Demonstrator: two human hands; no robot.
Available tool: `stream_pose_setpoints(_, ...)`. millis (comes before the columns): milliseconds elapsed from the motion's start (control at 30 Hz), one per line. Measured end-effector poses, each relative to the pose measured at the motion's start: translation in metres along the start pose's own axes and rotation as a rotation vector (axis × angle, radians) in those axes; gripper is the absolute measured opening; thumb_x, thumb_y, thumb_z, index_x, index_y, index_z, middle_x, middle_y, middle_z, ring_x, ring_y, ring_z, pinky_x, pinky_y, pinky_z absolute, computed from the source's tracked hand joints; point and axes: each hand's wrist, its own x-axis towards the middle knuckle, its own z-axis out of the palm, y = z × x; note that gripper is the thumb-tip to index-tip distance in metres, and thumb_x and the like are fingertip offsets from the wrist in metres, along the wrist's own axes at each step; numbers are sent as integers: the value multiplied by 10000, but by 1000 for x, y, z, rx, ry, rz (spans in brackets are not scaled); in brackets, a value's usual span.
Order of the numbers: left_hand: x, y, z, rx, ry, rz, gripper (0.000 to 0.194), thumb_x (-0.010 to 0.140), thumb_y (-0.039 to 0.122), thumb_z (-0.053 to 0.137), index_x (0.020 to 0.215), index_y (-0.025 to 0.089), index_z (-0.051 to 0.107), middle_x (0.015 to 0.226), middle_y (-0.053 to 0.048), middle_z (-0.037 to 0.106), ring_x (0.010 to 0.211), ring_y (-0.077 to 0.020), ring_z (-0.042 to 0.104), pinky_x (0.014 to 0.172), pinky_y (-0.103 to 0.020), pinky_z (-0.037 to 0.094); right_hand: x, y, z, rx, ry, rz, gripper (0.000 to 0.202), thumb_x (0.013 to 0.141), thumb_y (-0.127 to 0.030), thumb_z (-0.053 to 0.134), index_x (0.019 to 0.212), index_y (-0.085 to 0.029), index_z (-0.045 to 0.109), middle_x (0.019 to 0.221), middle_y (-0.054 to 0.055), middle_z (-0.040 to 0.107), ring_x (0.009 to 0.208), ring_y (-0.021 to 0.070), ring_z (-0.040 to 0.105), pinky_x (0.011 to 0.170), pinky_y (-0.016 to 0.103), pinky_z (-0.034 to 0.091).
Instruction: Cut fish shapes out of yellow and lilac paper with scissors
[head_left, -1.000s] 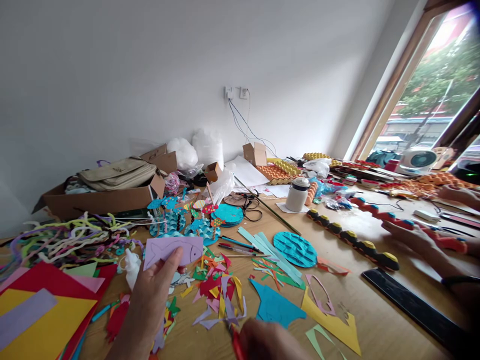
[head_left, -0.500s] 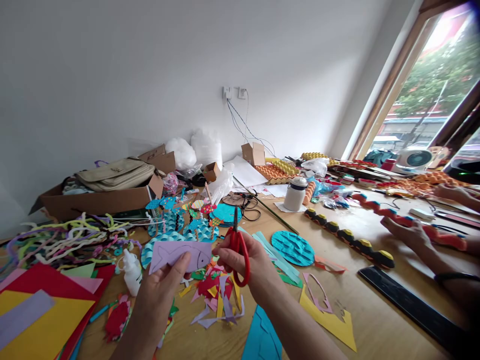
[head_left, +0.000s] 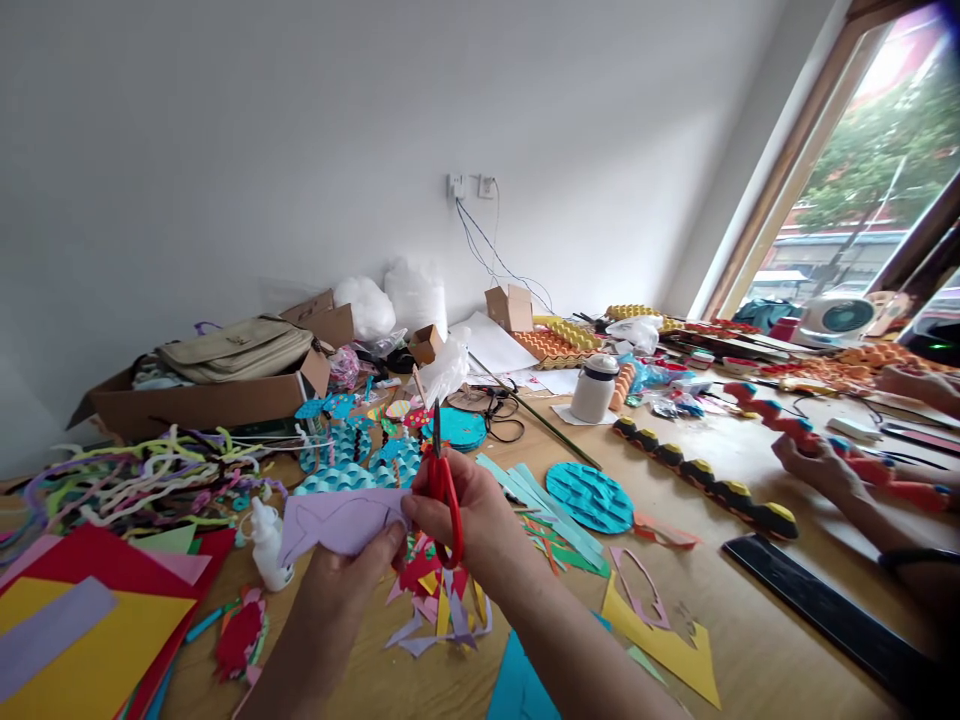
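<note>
A piece of purple paper (head_left: pixel 319 522) with a fish outline drawn on it is pinched between the thumb and fingers of my left hand (head_left: pixel 349 590). My right hand (head_left: pixel 480 520) is closed around red-handled scissors (head_left: pixel 452 515), whose dark blades point up and away from the paper. The thumb and fingers of that same hand touch the paper's right end. Colourful paper scraps (head_left: pixel 442 610) lie on the table below my hands. A white glue bottle (head_left: pixel 268 545) stands left of the paper.
Coloured sheets (head_left: pixel 142 640) are stacked at the left, near pipe cleaners (head_left: pixel 172 480). Blue fish decorations (head_left: pixel 345 445) stand behind my hands. To the right lie a blue disc (head_left: pixel 589 497), a yellow-black egg-carton strip (head_left: pixel 701 475) and another person's hands (head_left: pixel 821 470) holding a red-blue strip.
Both hands and the purple paper have shifted slightly left. My right fingers now meet the paper's right end, and the scissors have turned. The other person's strip has moved slightly right.
</note>
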Motion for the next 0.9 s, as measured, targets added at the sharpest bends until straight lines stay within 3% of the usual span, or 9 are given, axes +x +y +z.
stream_pose_setpoints(100, 2, 3, -2, -75, -36, 2, 94, 579, 250, 710, 563, 224, 620, 524, 44, 578, 548, -151, 529, 540, -253, 449, -4, 0, 3, -38, -1, -27, 284, 607, -331, 717, 666, -182, 482, 550, -62, 470, 501, 86, 413, 486, 204, 328)
stream_pose_setpoints(267, 1, 7, -4, -209, 91, 17, 114, 616, 236, 684, 550, 224, 592, 527, 59, 584, 544, -143, 530, 565, -253, 452, -25, 21, 7, -264, -5, -93, 287, 795, -425, 503, 661, -177, 446, 601, -19, 456, 566, 113, 409, 523, 228, 315)
stream_pose_setpoints(500, 0, -5, -6, -162, 218, 7, 137, 706, 312, 637, 621, 206, 652, 612, 21, 650, 636, -161, 597, 691, -288, 474, -41, 63, 14, -388, -67, -73, 324, 830, -447, 433, 647, -180, 417, 549, -26, 430, 512, 103, 404, 458, 210, 267)
stream_pose_setpoints(600, -1, -2, -3, -166, 287, -22, 125, 678, 319, 649, 672, 196, 671, 680, -1, 688, 697, -189, 628, 696, -298, 479, -43, 62, 17, -391, -80, -60, 249, 834, -350, 444, 654, -180, 417, 551, -33, 431, 507, 94, 412, 446, 192, 263)
stream_pose_setpoints(733, -4, 4, 1, -179, 311, -168, 183, 632, 298, 683, 760, 168, 686, 794, -44, 718, 799, -238, 652, 693, -313, 490, -44, 54, 21, -365, -104, -54, 184, 828, -247, 442, 659, -178, 423, 575, -36, 430, 530, 91, 435, 470, 178, 296)
stream_pose_setpoints(900, -5, -1, 3, -217, 290, -145, 263, 655, 336, 684, 852, 163, 673, 896, -44, 703, 926, -245, 631, 742, -299, 480, -41, 50, 22, -364, -90, -60, 226, 821, -283, 465, 630, -184, 397, 554, -51, 347, 507, 89, 408, 464, 176, 301)
